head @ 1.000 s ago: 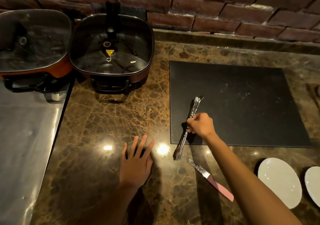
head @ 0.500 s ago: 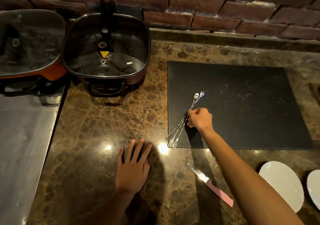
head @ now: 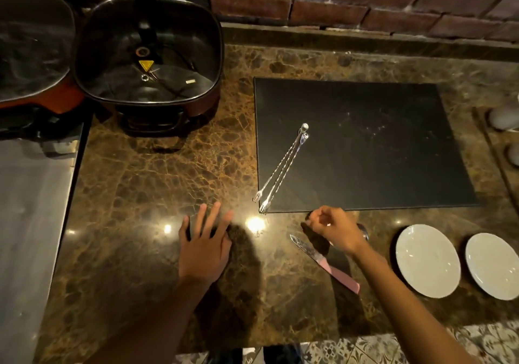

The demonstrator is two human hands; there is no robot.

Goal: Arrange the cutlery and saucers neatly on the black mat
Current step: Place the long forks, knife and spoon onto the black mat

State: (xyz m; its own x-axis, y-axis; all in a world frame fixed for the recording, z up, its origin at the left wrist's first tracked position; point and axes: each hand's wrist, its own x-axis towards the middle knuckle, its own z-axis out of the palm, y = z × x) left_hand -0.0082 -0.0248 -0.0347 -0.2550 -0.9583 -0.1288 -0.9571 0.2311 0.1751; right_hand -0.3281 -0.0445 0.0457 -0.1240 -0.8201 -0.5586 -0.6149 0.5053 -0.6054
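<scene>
Silver twisted-stem forks (head: 282, 168) lie diagonally across black mat (head: 379, 144).

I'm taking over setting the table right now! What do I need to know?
Left hand: flat on the counter, empty.
Right hand: loosely curled above the knife, holding nothing that shows.
Two forks lie slanted at the black mat's left edge, prongs poking off its corner.
Done: forks placed, though crooked.
Left: straighten the forks, then move the pink-handled knife and both saucers onto the mat.
</scene>
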